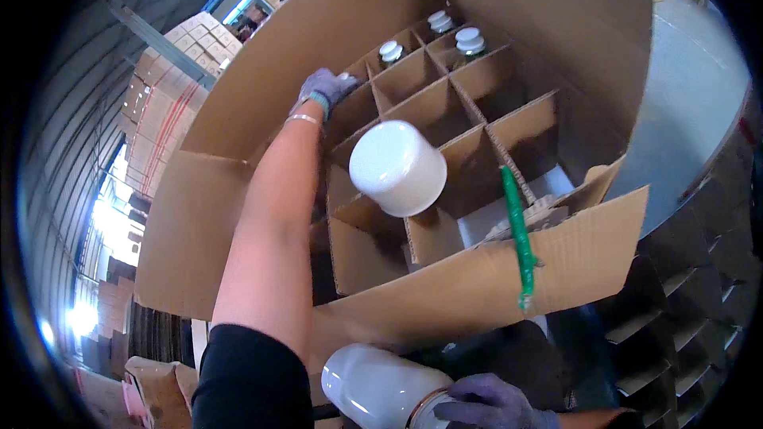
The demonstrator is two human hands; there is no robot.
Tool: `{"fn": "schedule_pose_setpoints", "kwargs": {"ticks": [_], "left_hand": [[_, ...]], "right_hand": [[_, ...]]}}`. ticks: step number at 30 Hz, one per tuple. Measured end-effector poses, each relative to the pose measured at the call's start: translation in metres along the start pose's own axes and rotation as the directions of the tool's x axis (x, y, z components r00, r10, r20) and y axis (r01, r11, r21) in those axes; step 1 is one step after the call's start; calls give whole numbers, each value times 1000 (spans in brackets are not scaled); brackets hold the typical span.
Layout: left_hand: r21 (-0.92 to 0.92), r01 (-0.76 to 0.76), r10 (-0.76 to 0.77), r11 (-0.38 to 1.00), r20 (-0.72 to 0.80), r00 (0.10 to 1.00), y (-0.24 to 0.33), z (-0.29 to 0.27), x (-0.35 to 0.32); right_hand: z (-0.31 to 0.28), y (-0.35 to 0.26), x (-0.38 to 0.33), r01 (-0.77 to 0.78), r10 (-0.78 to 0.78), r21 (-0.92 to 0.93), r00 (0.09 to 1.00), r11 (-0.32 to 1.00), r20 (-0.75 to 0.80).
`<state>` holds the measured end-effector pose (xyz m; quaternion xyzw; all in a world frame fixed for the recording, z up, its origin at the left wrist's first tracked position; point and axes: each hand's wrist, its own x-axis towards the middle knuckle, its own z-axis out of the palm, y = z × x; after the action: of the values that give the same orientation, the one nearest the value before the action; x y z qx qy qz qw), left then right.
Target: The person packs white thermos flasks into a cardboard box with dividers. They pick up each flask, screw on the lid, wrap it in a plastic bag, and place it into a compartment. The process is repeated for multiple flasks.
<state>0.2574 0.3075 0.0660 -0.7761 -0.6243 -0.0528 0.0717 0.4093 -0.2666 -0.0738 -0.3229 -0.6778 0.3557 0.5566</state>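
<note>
My left hand [324,89], in a purple-grey glove, reaches into the far left part of a divided cardboard box [222,123]. Its fingers close round a white cap [345,77]; whatever lies under the cap is hidden by the dividers. Below the box's near flap, my gloved right hand [494,403] grips a glossy white jar [369,381] by its banded end, and the jar lies tilted on its side. A white rounded container [397,168], its smooth end upward, sits among the cardboard dividers [433,131] in the middle.
Several white-capped bottles [469,41] stand in the far compartments. A green strip [518,234] hangs over the near flap's torn edge. A pale round surface [687,111] lies right of the box, dark cardboard dividers [675,326] below it. Stacked cartons [163,123] rise at left.
</note>
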Motion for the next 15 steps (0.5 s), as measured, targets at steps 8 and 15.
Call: {"fn": "schedule_pose_setpoints", "kwargs": {"ticks": [8, 15], "left_hand": [[-298, -199, 10, 933, -534, 846, -36, -201, -163], [-283, -441, 115, 852, -720, 684, -83, -258, -459]], "right_hand": [[4, -15, -3, 47, -30, 141, 992, 989, -124], [5, -42, -30, 95, 419, 689, 732, 718, -537]]}}
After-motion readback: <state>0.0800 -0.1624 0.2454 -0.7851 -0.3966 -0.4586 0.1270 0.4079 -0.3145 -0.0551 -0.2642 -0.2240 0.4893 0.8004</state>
